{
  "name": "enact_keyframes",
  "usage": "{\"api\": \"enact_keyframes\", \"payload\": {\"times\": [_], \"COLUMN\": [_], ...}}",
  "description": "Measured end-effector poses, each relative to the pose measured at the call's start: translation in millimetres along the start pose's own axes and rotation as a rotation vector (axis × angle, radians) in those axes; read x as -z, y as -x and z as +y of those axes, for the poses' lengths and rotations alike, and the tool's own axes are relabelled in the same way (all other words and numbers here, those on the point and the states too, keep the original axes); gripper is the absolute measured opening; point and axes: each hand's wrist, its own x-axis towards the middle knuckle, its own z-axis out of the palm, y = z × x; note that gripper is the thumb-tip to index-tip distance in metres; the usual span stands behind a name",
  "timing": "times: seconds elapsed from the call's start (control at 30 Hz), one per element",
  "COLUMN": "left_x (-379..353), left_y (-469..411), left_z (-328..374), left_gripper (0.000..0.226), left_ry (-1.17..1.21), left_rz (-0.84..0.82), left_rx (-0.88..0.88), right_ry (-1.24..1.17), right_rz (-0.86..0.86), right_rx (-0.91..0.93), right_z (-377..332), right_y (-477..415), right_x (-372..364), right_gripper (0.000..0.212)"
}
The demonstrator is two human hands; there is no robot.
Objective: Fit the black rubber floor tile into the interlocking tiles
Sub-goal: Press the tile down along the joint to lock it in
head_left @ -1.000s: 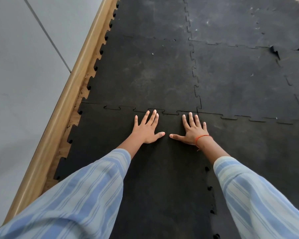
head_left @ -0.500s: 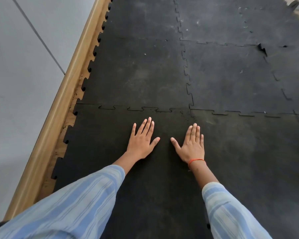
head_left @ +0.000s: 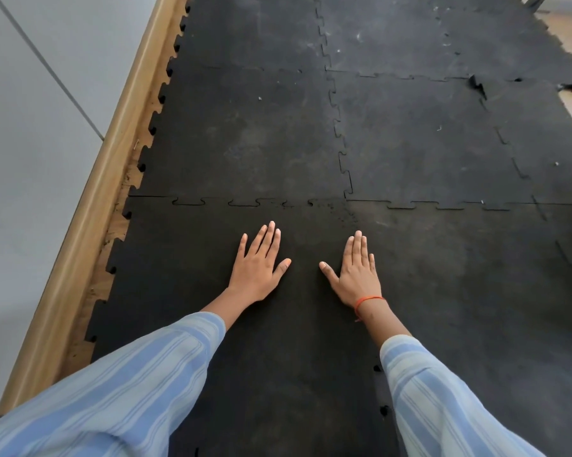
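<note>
A black rubber floor tile (head_left: 185,258) with toothed edges lies in front of me. Its far edge meets the tile beyond (head_left: 245,140) along a jigsaw seam (head_left: 245,202); several teeth there show dark outline gaps. My left hand (head_left: 258,265) lies flat on the tile, palm down, fingers spread, a short way behind that seam. My right hand (head_left: 357,272), with an orange thread at the wrist, lies flat beside it, thumbs pointing at each other. Neither hand holds anything. My striped sleeves hide the tile's near part.
More black interlocking tiles (head_left: 426,136) cover the floor ahead and to the right. A wooden skirting (head_left: 90,206) runs along the left, with a grey wall (head_left: 27,120) behind it. A lifted tile corner (head_left: 475,84) sticks up at the far right.
Both hands have slid back toward me from the seam, where their fingertips were a second ago. The right hand has turned to point straight ahead. The view has tilted slightly.
</note>
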Motion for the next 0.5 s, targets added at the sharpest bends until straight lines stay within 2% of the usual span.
{"api": "enact_keyframes", "payload": {"times": [0.37, 0.5], "left_x": [7.7, 7.6], "left_y": [-1.8, -2.4], "left_z": [3.1, 1.6], "left_gripper": [0.069, 0.07], "left_ry": [-0.019, -0.009], "left_rz": [-0.07, -0.096], "left_rx": [-0.005, -0.013], "right_ry": [0.019, 0.035], "right_rz": [-0.209, -0.169], "right_rx": [0.008, 0.023], "right_z": [7.6, 7.8], "right_y": [-35.2, -23.1], "right_x": [32.7, 18.6], "right_gripper": [0.089, 0.089]}}
